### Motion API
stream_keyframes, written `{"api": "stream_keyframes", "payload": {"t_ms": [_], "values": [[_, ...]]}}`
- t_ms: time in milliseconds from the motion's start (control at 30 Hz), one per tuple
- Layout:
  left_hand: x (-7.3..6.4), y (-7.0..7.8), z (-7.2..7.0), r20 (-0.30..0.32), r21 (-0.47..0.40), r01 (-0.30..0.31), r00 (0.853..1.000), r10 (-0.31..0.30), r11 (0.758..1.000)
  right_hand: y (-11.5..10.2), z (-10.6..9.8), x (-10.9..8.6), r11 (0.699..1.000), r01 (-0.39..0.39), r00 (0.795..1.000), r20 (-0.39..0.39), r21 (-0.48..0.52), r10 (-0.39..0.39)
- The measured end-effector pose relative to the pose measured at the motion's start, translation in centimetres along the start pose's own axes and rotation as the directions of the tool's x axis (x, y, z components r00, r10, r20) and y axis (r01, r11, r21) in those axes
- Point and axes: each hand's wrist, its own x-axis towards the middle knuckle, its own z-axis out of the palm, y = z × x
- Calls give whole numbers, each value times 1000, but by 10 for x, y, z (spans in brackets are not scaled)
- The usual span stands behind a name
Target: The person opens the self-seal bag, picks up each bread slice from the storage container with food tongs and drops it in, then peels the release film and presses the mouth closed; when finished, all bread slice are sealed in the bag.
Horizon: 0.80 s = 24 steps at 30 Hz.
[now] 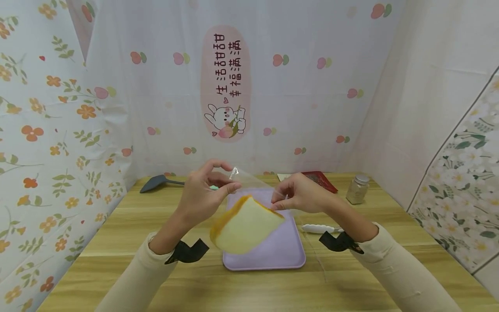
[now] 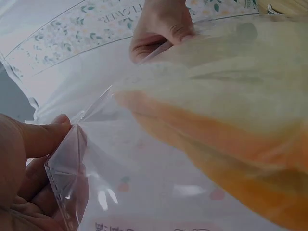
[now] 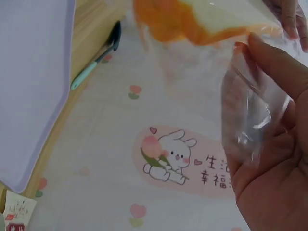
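Observation:
A slice of bread (image 1: 249, 229) with an orange-brown crust sits inside a clear plastic bag (image 1: 251, 181), tilted in the air above a lilac tray (image 1: 282, 253). My left hand (image 1: 204, 188) pinches the bag's upper left edge between thumb and fingers. On the other side my right hand (image 1: 304, 193) pinches the bag close to the bread's top crust. In the left wrist view, crinkled plastic spreads between the left thumb and fingers (image 2: 38, 178). The right wrist view shows a loose flap of the bag (image 3: 248, 110) hanging beneath the right thumb.
A dark spatula (image 1: 157, 183) with a green handle lies at the back left of the wooden table (image 1: 187, 284). Right of the tray is a white-handled utensil (image 1: 317, 228), partly behind the right wrist. A lidded glass jar (image 1: 357, 190) and a red packet (image 1: 321, 180) stand farther back.

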Motion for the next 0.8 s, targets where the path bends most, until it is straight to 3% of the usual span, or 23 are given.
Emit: {"api": "stream_keyframes", "payload": {"t_ms": [367,500,633,800], "values": [[-7,-12,-8,-90,-77,-14,996,7,997,10,-6,-22,998,47,998,-27,-37,-48],[-10,-14,-12,-132,-95,-20,991,7,995,13,-4,-27,999,26,999,-44,-30,-27],[-12,-13,-16,-150,-117,-24,989,6,993,18,-2,-31,1000,21,994,-108,-15,-23],[-15,-17,-23,-166,-139,-74,985,50,988,23,5,-31,987,127,968,-229,95,-102]]}}
